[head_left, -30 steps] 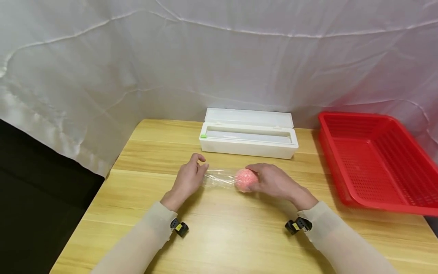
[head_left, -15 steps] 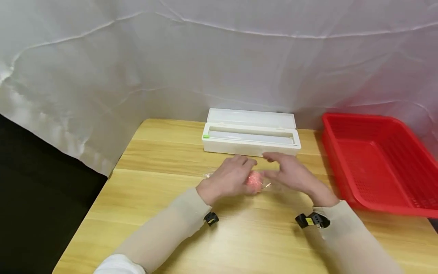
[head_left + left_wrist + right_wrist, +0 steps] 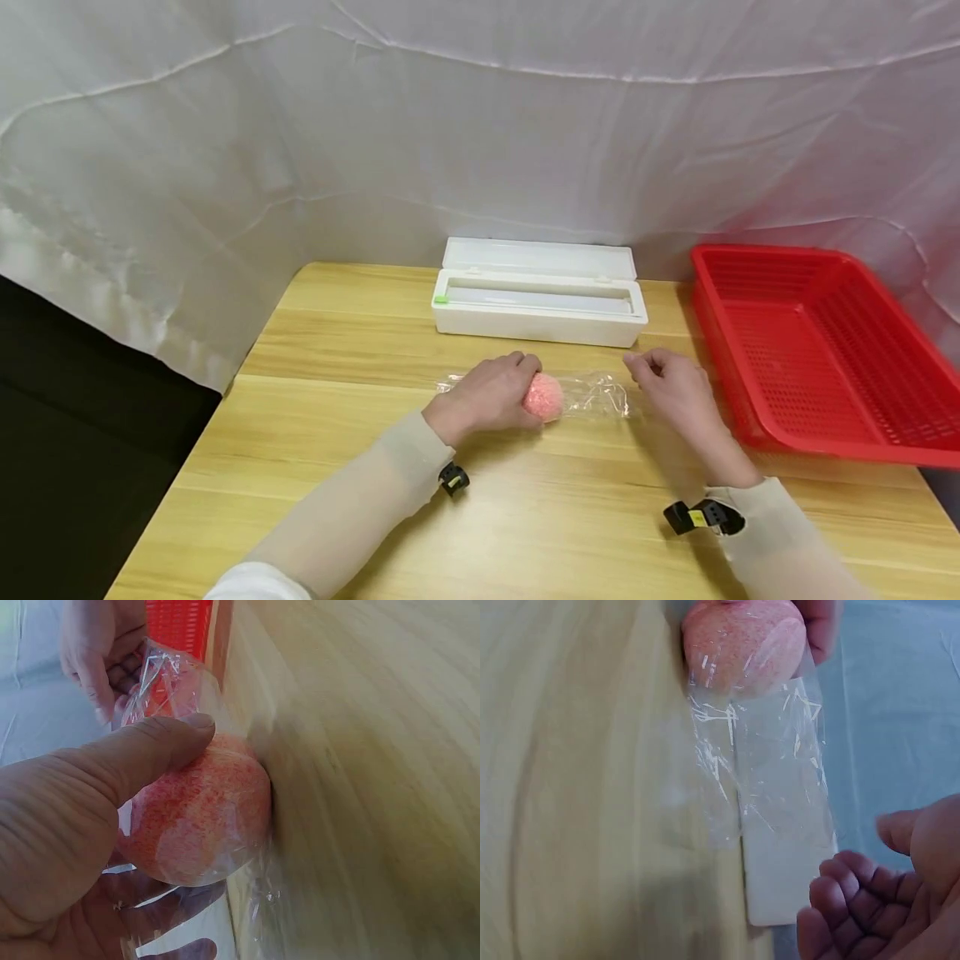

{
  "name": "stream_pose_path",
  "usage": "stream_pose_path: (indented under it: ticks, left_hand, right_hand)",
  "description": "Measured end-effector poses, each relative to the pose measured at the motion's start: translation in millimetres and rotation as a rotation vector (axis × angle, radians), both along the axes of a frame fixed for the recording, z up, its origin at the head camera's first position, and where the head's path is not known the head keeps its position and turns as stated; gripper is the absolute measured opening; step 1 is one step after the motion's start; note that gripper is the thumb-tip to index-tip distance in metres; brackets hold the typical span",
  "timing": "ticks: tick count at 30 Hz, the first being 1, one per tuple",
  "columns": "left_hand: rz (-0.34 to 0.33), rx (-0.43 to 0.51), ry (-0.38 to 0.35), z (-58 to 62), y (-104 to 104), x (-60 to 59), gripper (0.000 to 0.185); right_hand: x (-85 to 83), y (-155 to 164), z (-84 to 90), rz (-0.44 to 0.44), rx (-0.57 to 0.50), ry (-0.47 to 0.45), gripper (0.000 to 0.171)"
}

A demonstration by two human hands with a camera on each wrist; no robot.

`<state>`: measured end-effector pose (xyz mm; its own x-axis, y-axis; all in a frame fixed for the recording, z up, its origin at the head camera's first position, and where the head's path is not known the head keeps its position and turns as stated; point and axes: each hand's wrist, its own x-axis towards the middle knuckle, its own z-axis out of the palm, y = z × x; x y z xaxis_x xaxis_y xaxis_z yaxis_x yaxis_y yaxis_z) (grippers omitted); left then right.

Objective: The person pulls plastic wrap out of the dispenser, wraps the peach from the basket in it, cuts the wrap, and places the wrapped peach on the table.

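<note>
My left hand (image 3: 487, 396) grips a round, mottled pink-red apple (image 3: 543, 397) resting on the wooden table, thumb over its side in the left wrist view. Clear cling film (image 3: 761, 757) is around the apple (image 3: 742, 645) and sticks out flat to the right. A shorter bit of film (image 3: 448, 383) shows left of the left hand. Just beyond the film's right end is my right hand (image 3: 675, 392). Its fingers (image 3: 840, 877) are loosely curled, the thumb apart from them, and nothing is between them in the right wrist view.
Behind the hands stands a white cling film box (image 3: 540, 321), its lid raised and a green slider (image 3: 442, 299) at its left end. A red plastic basket (image 3: 757, 400) stands at the right. Pale cloth (image 3: 480, 142) hangs along the back.
The left hand has come right from the film's left end and now holds the apple. The right hand has let go of the apple and moved right. Film now lies spread right of the apple.
</note>
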<state>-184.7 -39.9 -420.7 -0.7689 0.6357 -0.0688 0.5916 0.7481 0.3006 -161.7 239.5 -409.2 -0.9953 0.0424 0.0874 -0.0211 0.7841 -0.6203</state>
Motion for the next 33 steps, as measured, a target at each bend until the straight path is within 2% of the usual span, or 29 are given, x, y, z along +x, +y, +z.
stream_pose_path:
  ticks: [5, 8, 12, 15, 18, 20, 22, 25, 28, 33]
  left_hand:
    - [-0.029, 0.034, 0.063, -2.7, -5.1, 2.6, 0.072]
    - [-0.049, 0.051, 0.111, -4.6, -7.5, 4.6, 0.068]
    - [-0.058, 0.053, 0.164, -5.4, -11.4, 7.4, 0.069]
    - [-0.058, 0.045, 0.194, -6.0, -16.0, 8.7, 0.070]
    - [-0.051, 0.047, 0.196, -6.2, -20.8, 10.3, 0.068]
    - [-0.047, 0.052, 0.199, -5.2, -23.7, 12.0, 0.068]
    - [-0.046, 0.056, 0.207, -3.7, -25.8, 13.4, 0.067]
    - [-0.051, 0.059, 0.233, -1.2, -28.1, 15.1, 0.066]
    - [-0.064, 0.070, 0.254, 1.3, -29.4, 16.9, 0.066]
    - [-0.081, 0.101, 0.257, 5.5, -31.7, 20.7, 0.065]
  right_hand:
    - [-4.5, -3.7, -9.3, -0.020, -0.050, -0.192, 0.068]
    - [-8.7, -6.4, -14.5, -0.005, -0.091, -0.291, 0.069]
    - [-10.6, -8.8, -17.6, -0.029, -0.265, -0.299, 0.050]
    - [-9.1, -10.4, -15.3, -0.057, -0.376, -0.248, 0.038]
    - [-7.7, -10.8, -11.7, -0.089, -0.376, -0.198, 0.039]
    - [-7.5, -10.5, -10.7, -0.106, -0.354, -0.189, 0.045]
    - [-7.8, -10.5, -10.2, -0.096, -0.333, -0.221, 0.053]
    - [-8.4, -11.7, -9.4, -0.028, -0.350, -0.318, 0.059]
    - [-8.3, -13.9, -7.2, 0.029, -0.410, -0.375, 0.050]
    - [-8.1, -17.4, -3.2, -0.005, -0.500, -0.325, 0.040]
